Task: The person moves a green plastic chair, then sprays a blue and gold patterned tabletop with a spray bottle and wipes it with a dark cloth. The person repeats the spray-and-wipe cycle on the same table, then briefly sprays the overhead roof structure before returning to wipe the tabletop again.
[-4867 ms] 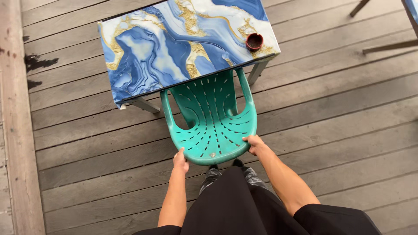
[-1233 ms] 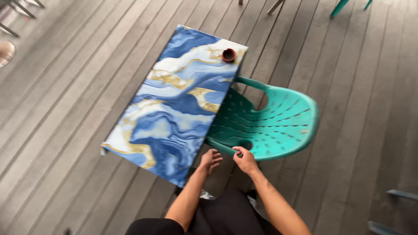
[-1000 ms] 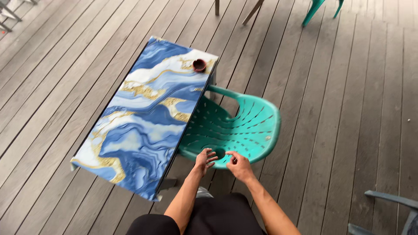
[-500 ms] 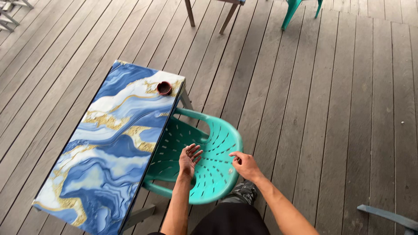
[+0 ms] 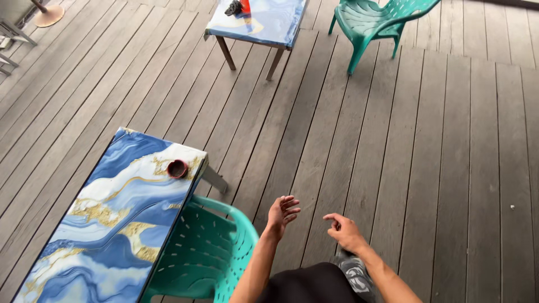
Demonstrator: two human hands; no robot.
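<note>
The green plastic chair stands at the near left, tucked against the right-hand edge of the marbled blue, white and gold table, its slotted seat and curved rim showing just below the table's long side. Neither hand is on it. The left hand hangs in the air just right of the chair's rim, near it but apart, fingers released and loosely spread, holding nothing. The right hand is a little farther right, over the bare boards, fingers half curled inward with the forefinger forward, also grasping nothing. Both forearms rise from the near edge, above dark clothing and a patterned shoe.

On the table's far right corner sits a small dark red round dish. The whole scene rests on a grey wooden deck of long planks. At the far side stands a second table with a similar blue top, something black and red lying on it, and just right of it a second green chair. At the far left corner a round tan base is seen.
</note>
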